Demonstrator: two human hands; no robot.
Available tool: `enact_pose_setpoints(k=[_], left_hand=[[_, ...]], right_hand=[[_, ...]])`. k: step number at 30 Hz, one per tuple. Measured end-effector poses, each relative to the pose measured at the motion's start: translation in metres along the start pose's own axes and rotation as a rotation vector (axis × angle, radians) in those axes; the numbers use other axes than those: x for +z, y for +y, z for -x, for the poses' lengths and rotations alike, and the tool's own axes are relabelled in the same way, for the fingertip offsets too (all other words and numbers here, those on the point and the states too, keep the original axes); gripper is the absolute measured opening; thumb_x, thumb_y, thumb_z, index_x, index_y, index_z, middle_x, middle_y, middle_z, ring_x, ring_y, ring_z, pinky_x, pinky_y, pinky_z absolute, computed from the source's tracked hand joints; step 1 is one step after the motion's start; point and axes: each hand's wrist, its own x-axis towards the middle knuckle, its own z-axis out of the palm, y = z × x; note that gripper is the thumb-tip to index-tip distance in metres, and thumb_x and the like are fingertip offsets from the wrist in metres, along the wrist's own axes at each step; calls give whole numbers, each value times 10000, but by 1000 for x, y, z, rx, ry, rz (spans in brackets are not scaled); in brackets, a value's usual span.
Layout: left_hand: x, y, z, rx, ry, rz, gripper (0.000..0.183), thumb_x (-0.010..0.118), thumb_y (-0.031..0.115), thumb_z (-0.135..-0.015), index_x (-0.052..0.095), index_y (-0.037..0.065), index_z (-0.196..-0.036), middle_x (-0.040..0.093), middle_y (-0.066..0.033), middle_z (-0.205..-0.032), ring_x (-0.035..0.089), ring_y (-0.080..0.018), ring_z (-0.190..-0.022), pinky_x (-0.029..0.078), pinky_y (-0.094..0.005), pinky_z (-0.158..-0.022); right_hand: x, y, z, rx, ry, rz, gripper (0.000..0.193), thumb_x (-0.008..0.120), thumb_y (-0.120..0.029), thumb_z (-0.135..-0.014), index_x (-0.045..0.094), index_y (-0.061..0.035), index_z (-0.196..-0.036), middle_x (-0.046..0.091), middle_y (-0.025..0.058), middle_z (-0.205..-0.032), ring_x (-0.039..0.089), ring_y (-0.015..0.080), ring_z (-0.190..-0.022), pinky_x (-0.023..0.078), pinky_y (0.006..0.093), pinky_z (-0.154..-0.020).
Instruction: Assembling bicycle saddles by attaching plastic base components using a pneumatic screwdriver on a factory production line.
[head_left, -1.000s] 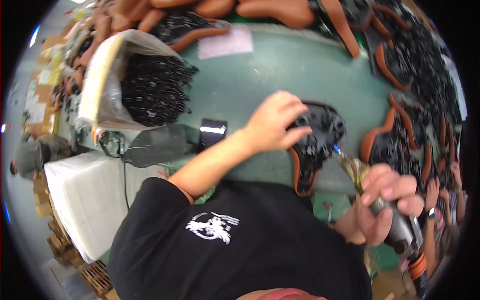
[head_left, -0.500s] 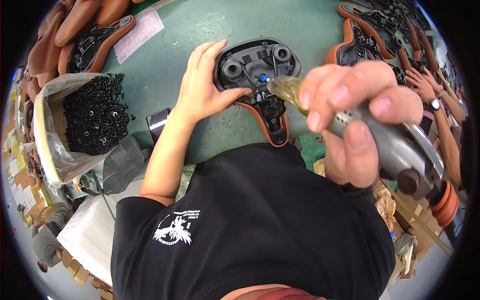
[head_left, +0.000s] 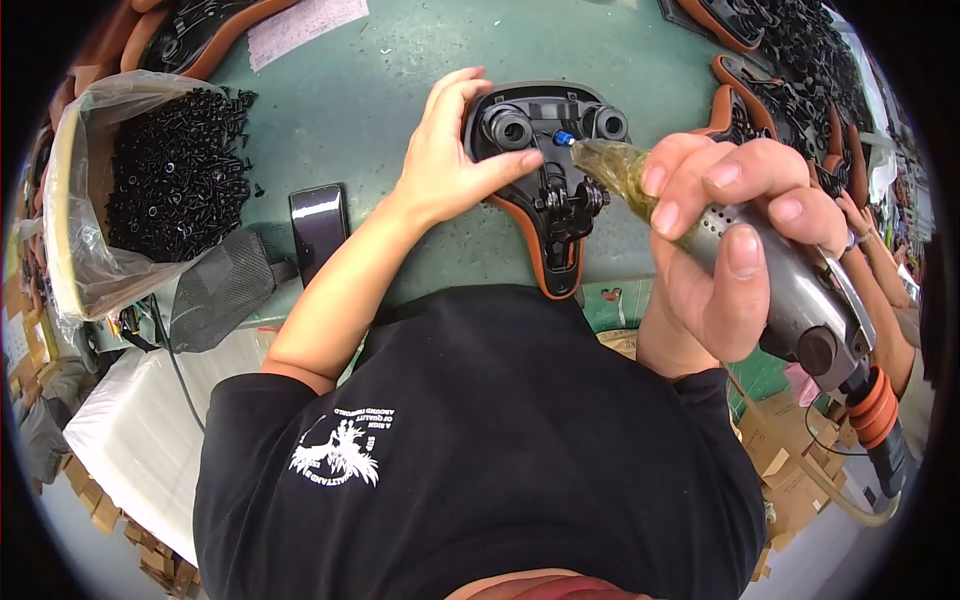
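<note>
Saddle (head_left: 545, 180), underside up, sits upper centre on the bench (head_left: 350, 110). Since half a second ago the driver (head_left: 760, 270) tip has reached its blue screw. Right hand (head_left: 720, 250) clenches the driver; left hand (head_left: 450, 160) grips the saddle's edge.

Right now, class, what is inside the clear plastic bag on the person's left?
The bag holds a heap of small black screws. Whatever lies beneath the heap's top layer is covered.
</note>
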Motion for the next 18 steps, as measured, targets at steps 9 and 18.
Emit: enact_pose_setpoints(k=[9, 18], left_hand=[[19, -14, 2, 54, 143, 210, 280, 857, 133, -784, 718, -13, -979, 767, -121, -1126, 657, -329, -1221, 482, -459, -1106], [23, -24, 2, 77, 201, 186, 339, 859, 195, -725, 727, 42, -998, 762, -116, -1100, 708, -346, -1135, 543, -451, -1048]], right_hand=[[10, 20, -4, 122, -45, -18, 320, 612, -36, -1007, 499, -119, -1294, 612, 192, -1133, 657, 238, -785, 564, 478, -805], [28, 59, -16, 143, -267, 123, 314, 635, 39, -964, 460, -66, -1202, 617, 216, -1075, 653, 230, -750, 589, 478, -816]])
